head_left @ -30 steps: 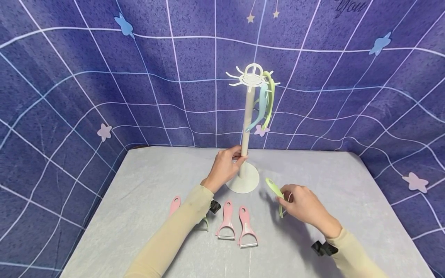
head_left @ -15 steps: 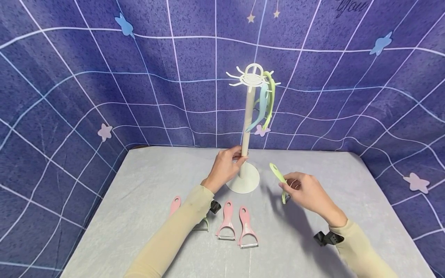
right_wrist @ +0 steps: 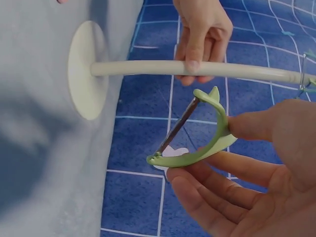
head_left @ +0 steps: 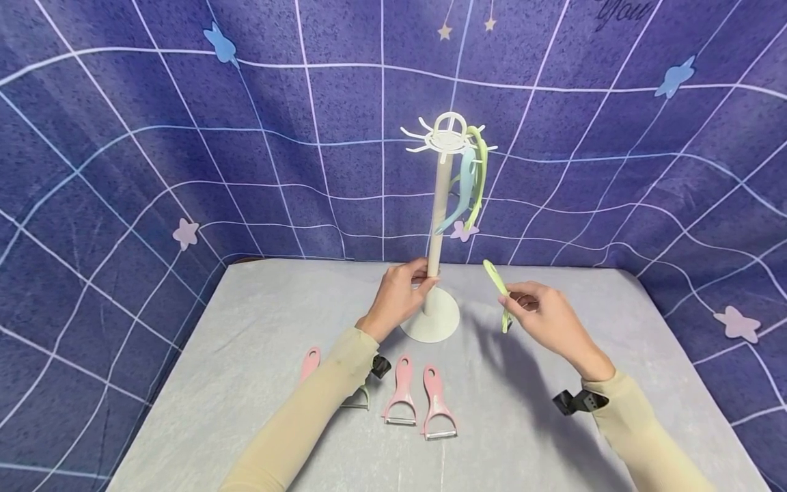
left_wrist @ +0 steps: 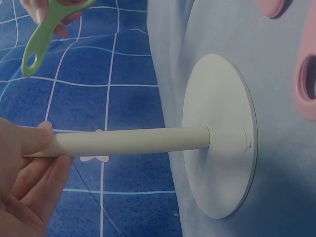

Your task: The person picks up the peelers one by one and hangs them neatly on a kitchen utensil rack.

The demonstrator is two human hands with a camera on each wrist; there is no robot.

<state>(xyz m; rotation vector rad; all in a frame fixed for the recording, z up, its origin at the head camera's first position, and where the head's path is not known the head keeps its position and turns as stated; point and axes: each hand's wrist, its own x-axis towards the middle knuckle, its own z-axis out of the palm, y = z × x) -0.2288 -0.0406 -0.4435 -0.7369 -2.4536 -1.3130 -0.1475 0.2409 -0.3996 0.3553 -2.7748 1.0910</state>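
Note:
My left hand (head_left: pixel 399 297) grips the pole of a white stand (head_left: pixel 439 205) low down, just above its round base. Held in the air right of the stand, a green peeler (head_left: pixel 495 277) is pinched between thumb and fingers of my right hand (head_left: pixel 544 321). The right wrist view shows that peeler's blade (right_wrist: pixel 178 126) pointing toward the table, its handle hidden behind the hand. From the hooks at the top of the stand hang a blue peeler (head_left: pixel 464 188) and a green one behind it. Pink peelers (head_left: pixel 401 386) lie in front of the base.
Under my left sleeve (head_left: pixel 332 396), another pink peeler (head_left: pixel 310 359) and the curved head of a green peeler (head_left: pixel 363 400) show partly on the grey table (head_left: pixel 258 301). A purple patterned cloth (head_left: pixel 295 171) hangs behind the table and at both sides.
My right hand has lifted the green peeler upward and away from the table, beside the stand. The left hand has stayed on the pole.

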